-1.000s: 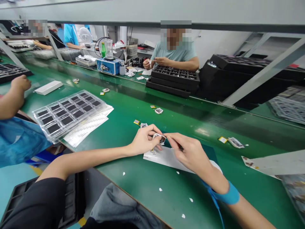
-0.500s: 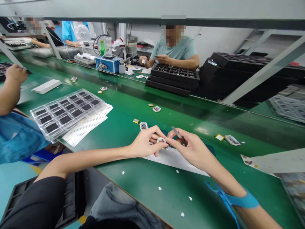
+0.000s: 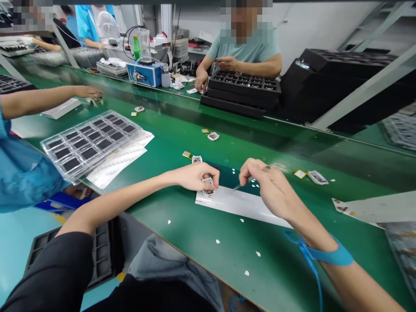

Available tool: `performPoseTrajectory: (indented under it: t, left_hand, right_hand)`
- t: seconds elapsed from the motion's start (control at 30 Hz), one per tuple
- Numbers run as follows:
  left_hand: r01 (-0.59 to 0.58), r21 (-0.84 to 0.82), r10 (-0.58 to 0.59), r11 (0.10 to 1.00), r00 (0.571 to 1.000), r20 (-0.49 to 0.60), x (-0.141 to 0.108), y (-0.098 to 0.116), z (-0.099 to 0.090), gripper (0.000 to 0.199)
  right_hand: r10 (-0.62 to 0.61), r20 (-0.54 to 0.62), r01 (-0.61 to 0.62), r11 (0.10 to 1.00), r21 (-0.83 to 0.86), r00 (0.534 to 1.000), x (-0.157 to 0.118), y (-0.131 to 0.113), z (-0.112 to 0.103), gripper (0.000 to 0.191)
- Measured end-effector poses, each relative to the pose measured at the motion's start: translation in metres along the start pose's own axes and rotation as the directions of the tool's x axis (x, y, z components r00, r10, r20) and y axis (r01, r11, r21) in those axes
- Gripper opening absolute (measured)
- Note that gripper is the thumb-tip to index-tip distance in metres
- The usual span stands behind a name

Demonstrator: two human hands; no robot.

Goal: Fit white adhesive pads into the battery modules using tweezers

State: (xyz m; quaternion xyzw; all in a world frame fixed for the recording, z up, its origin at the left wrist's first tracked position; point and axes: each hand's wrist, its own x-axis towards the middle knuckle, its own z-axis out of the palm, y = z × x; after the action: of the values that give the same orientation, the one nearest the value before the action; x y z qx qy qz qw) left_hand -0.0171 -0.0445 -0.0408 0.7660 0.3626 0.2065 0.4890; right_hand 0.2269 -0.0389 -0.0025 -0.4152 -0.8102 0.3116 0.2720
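Green benchtop (image 3: pixel 195 242) stretches beneath a left hand (image 3: pixel 196 176) pinching a small white case (image 3: pixel 208 186) at the nine-o'clock end of a paper strip (image 3: pixel 250 208), a right hand (image 3: pixel 273 186) gripping a thin metal tool (image 3: pixel 239 186) at three o'clock from that case, and a plastic tray (image 3: pixel 97 153) at ten o'clock.

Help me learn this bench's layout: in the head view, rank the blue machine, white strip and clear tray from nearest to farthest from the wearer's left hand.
From the left hand:
1. White strip: right beside it, stretching off to the right.
2. Clear tray: off to the left.
3. Blue machine: farther ahead and leftward, beyond the tray.
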Motion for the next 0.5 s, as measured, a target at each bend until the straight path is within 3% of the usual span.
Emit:
performPoseTrajectory:
  t: [0.13,0.27,0.5]
  left_hand:
    - [0.005,0.172,-0.013,0.985,0.999,0.046,0.001,-0.002,0.006,0.019]
    - [0.087,0.234,-0.109,0.968,0.991,0.080,0.000,0.000,0.013,0.030]
    - [0.120,0.267,-0.144,0.956,0.987,0.073,-0.002,0.002,0.017,0.032]
  right_hand:
    - [0.116,0.161,-0.111,0.993,-0.040,0.980,0.000,0.003,-0.002,0.078]
    - [0.110,0.337,-0.118,0.993,0.003,0.935,0.002,0.013,0.002,0.077]
    - [0.162,0.419,-0.254,0.952,0.174,0.893,0.007,0.022,0.013,0.071]
